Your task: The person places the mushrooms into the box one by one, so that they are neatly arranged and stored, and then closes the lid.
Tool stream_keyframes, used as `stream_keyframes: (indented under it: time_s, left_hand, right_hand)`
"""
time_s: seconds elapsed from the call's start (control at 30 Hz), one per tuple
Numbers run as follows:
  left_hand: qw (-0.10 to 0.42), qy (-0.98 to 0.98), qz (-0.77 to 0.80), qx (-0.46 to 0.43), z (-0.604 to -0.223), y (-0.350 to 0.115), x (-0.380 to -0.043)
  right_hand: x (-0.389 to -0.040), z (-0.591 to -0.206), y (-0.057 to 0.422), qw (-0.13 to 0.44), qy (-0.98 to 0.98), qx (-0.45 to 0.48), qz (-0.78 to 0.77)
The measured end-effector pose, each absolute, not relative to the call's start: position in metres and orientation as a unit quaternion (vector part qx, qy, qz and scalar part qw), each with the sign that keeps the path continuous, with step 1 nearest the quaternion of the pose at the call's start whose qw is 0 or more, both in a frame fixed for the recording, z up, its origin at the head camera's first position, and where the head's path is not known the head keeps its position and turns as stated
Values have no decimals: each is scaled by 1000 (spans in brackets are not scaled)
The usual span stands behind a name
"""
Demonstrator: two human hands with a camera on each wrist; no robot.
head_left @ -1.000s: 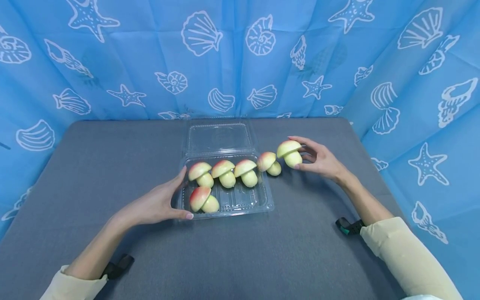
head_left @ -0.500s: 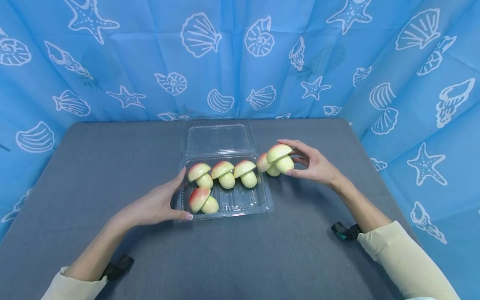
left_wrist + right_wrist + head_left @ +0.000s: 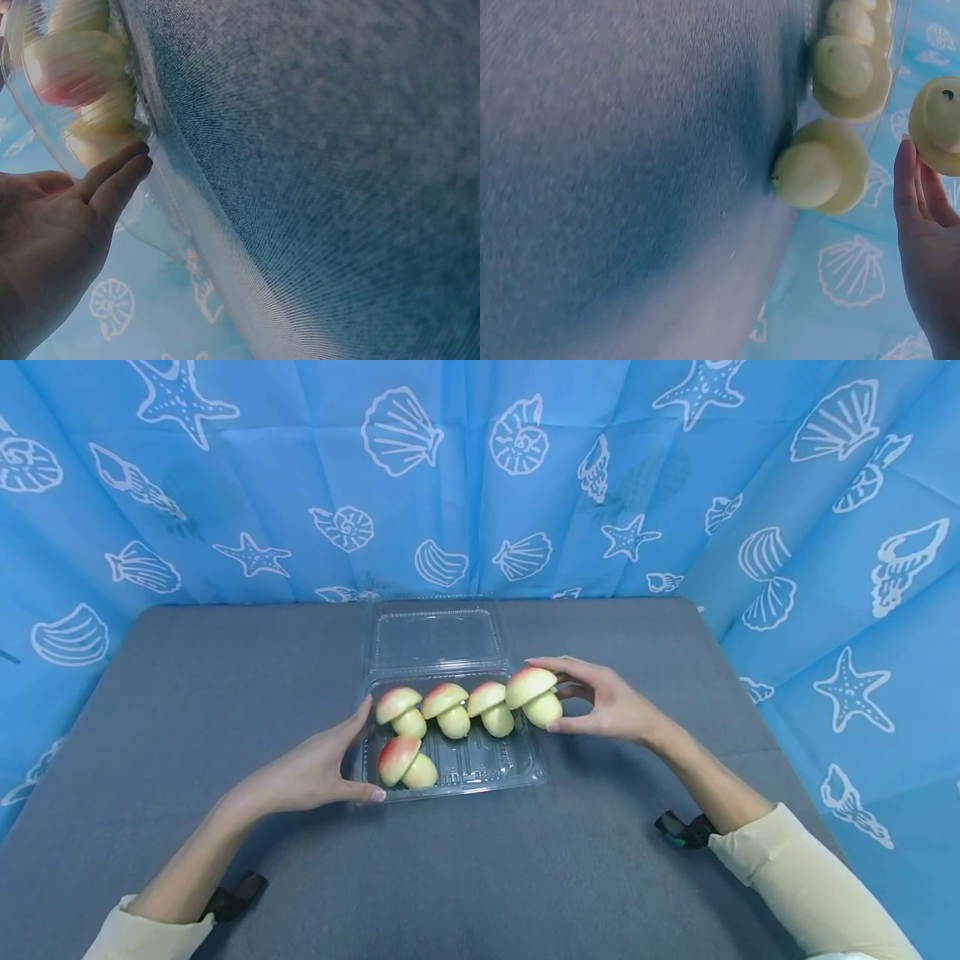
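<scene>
My right hand (image 3: 611,703) pinches a pale yellow, red-tinged mushroom-shaped piece (image 3: 540,706) between thumb and fingers, above the right edge of a clear plastic clamshell box (image 3: 487,770). Inside the box, three similar pieces line the back row, with a middle one (image 3: 447,706) among them. One more piece (image 3: 408,762) lies in the front left corner. My left hand (image 3: 322,764) rests against the box's left side, fingers extended and thumb at the front corner. In the right wrist view, another piece (image 3: 817,166) stands beside the box; the held one hides it in the head view.
The box's hinged lid (image 3: 438,635) lies open toward the back. A grey cloth (image 3: 480,868) covers the table. Blue curtains (image 3: 450,477) with shell prints hang behind and at the sides.
My right hand has carried its mushroom-shaped piece left and toward me, to the box's right edge, now covering the piece beside it. The left hand and the box stay put.
</scene>
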State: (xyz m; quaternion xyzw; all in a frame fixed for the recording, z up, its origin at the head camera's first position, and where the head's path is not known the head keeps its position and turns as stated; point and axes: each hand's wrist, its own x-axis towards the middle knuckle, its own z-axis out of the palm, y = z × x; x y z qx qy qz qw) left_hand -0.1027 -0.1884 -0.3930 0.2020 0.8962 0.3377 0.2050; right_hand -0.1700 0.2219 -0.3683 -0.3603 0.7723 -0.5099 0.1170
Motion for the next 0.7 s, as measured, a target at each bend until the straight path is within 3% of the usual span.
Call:
stream_keyframes:
  time_s: [0.7]
  left_hand:
    - [208,896,338,197,-392,-189,-102]
  right_hand:
    - [-158,-372,180,156,779,-395,-462]
